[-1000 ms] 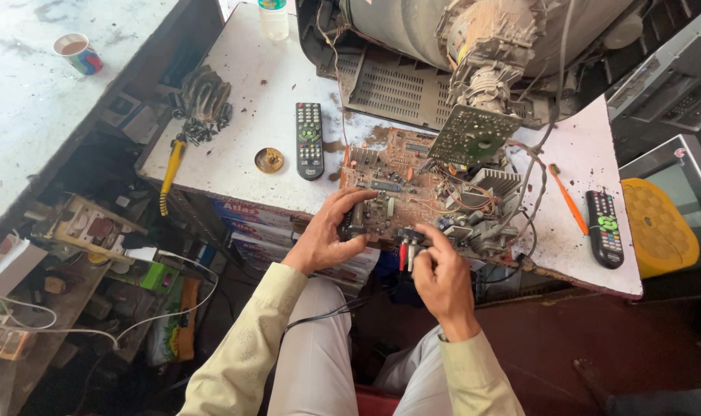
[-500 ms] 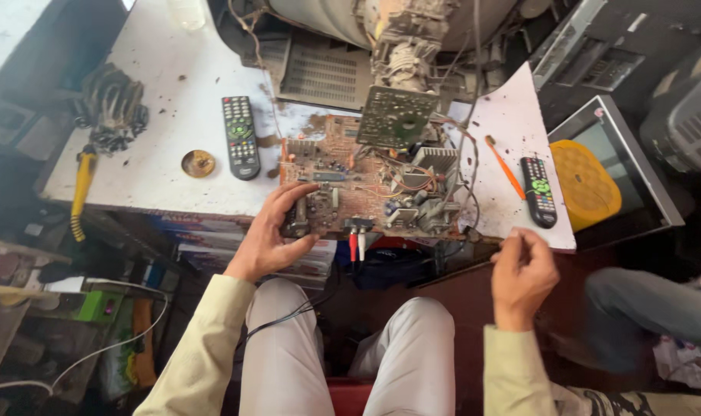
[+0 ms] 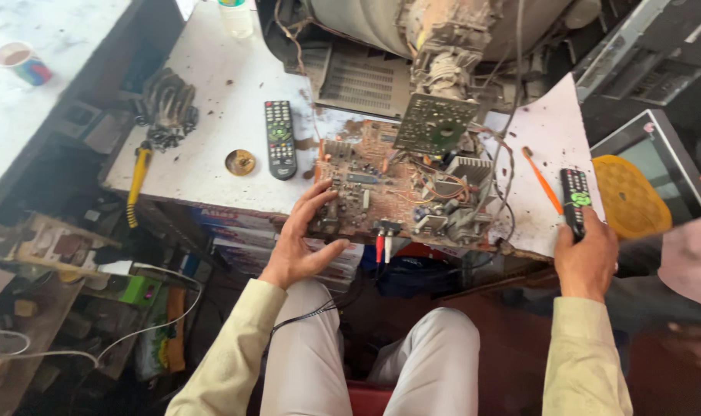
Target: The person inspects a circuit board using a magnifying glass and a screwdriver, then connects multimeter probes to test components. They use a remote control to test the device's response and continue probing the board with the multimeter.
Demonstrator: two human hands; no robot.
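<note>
A brown circuit board [image 3: 396, 189] full of components lies at the front edge of the white bench [image 3: 227, 100]. My left hand [image 3: 302, 239] grips its near left corner, thumb under the edge. My right hand [image 3: 587, 258] has closed around the lower end of a black remote control [image 3: 575, 196] with a green button, at the bench's right edge. An orange-handled tool [image 3: 541, 181] lies just left of that remote. A smaller green board [image 3: 436, 123] stands tilted behind the main board, wired to a dusty picture tube [image 3: 443, 38].
A second black remote [image 3: 279, 139], a round brass disc [image 3: 239, 162], a yellow-handled tool [image 3: 137, 181] and a dark coil assembly [image 3: 165, 104] lie on the bench's left part. A paper cup [image 3: 23, 63] stands far left. A yellow mesh piece [image 3: 626, 196] sits at right beside another person.
My right hand left the circuit board, swung out to the right and took hold of the remote with the green button. My left hand stayed on the board.
</note>
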